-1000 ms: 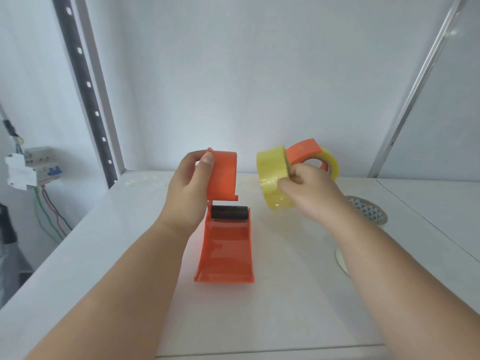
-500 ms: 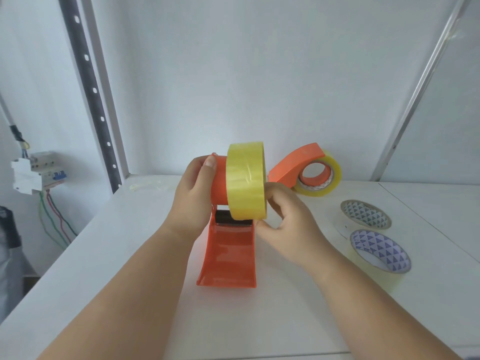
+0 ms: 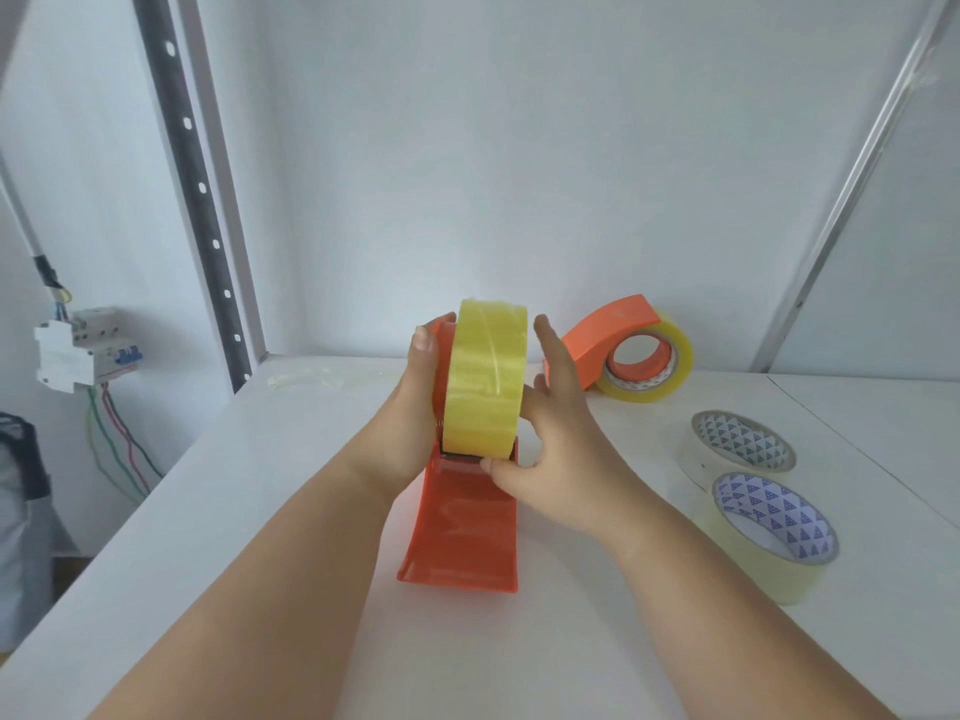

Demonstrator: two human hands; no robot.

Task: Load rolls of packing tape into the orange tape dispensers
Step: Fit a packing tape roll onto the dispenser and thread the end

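left hand: gripping the orange plastic tape dispenser
right hand: fingers spread, pressing the yellow packing tape roll onto it

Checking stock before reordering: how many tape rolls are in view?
4: yellow roll on the held dispenser; one in the far dispenser, roll; two loose at right.

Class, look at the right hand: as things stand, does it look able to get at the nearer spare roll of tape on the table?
Probably yes: the nearer spare roll lies uncovered just right of the right hand, nothing between them. That hand is pressing the yellow roll, though.
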